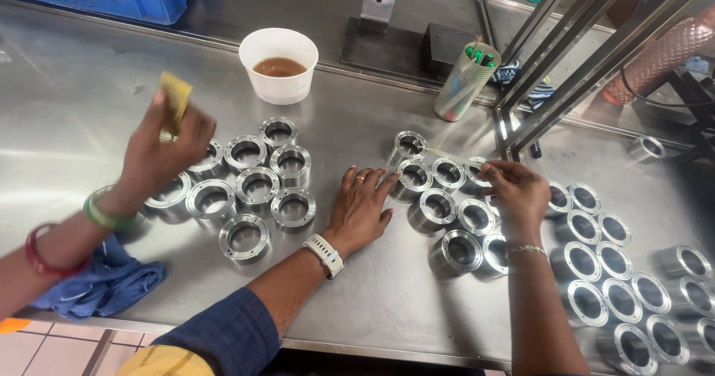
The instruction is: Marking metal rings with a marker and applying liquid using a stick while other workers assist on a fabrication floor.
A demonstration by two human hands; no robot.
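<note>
At the bottom edge, nearest the camera, a dark blue sleeve [223, 335] is being worn on the left forearm, and a white wristwatch [325, 253] is being carried just above it. The left hand [361, 206] is being rested flat on the steel table [387, 294], palm down, with the fingers [372, 179] spread apart and holding nothing; a ring is being worn on one of them. The right hand [516, 191] is being held over the middle group of metal rings [436, 208], and its fingertips [488, 172] are being pinched together on a thin stick [447, 155], whose far end is being pointed at the ring [408, 146] standing farthest from the camera in that group. A thin bracelet [527, 250] is being worn on the right wrist. More rings in rows [622, 290] are being kept to the right, and another cluster [249, 190] is lying to the left. Over that cluster a second person's hand [165, 149] is being raised, with a small yellow piece [175, 100] held in its fingers and bangles on the wrist. A blue cloth [104, 283] is lying near the table's front edge. Farther back, a white bowl [278, 65] with brown liquid and a cup of pens [465, 82] are standing.
</note>
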